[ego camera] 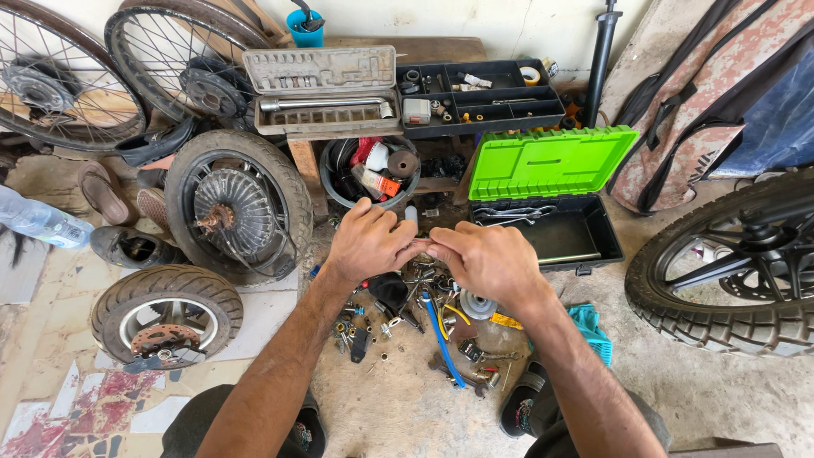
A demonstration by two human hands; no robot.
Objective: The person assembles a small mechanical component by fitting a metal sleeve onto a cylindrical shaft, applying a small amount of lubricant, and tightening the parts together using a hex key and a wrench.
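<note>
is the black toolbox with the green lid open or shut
Open: the green lid stands tipped back, and wrenches show inside the black toolbox.

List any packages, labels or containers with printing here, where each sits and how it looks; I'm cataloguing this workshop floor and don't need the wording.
Red and white packets: crammed in the round dark bucket behind the left hand.
Clear plastic bottle: lying at the left edge, label unclear.
Tape roll: in the black organiser tray at the back, pale ring.
Green-lidded toolbox: open, beyond the right hand; no label visible.
No screens or signs.
</note>
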